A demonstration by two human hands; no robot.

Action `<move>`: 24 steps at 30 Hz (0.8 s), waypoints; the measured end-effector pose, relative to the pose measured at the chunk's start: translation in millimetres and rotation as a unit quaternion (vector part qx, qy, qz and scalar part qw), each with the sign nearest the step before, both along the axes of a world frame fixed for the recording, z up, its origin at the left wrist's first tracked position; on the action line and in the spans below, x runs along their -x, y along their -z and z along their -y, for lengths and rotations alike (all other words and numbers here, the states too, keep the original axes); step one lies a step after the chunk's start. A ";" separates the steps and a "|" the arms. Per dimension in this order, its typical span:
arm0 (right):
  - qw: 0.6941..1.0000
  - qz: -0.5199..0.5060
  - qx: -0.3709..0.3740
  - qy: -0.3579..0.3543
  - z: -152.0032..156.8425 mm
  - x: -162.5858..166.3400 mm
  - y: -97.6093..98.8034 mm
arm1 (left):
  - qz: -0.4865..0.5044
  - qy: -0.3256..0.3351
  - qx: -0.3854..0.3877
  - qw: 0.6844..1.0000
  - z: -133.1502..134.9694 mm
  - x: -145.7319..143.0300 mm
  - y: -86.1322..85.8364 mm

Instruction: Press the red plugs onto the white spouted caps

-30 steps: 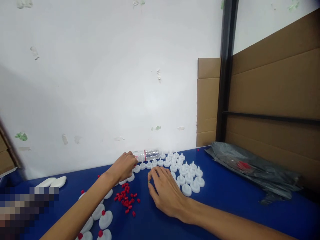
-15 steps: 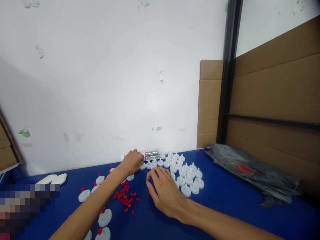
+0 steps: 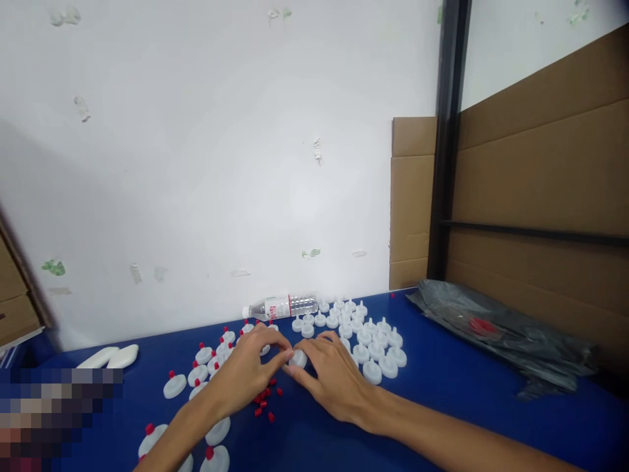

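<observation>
One bottle [image 3: 280,306] lies near the lower centre of the frame, with two white oval pieces [image 3: 122,356] at lower left and one grey plastic bag [image 3: 501,311] at lower right. Over twenty bare-stemmed white discs [image 3: 372,373] sit right of lower centre, and more than ten red-tipped discs [image 3: 175,387] at lower left. At least six loose red caps [image 3: 271,417] show at bottom centre, overlaps preventing exact totals.

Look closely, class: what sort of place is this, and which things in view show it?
Probably a workshop or packing area: many like white pieces with red caps and plain white pieces stand on a blue table, with large cardboard sheets beside it.
</observation>
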State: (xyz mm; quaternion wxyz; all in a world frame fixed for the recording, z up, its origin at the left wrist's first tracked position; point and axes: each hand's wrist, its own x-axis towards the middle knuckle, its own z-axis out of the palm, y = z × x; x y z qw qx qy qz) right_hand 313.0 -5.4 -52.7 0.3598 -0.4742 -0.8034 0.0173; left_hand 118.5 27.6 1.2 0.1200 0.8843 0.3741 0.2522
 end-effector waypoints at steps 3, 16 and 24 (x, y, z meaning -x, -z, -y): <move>1.000 0.002 0.009 0.016 -1.4 0.7 0.9 | -0.026 -0.005 -0.003 1.000 -1.6 6.6 5.1; 0.999 0.040 0.005 0.030 -6.1 1.4 10.8 | -0.116 0.037 0.013 0.993 8.1 12.7 17.8; 0.999 0.042 0.008 0.027 -6.5 1.2 12.1 | -0.092 -0.018 -0.048 0.994 5.8 9.6 14.9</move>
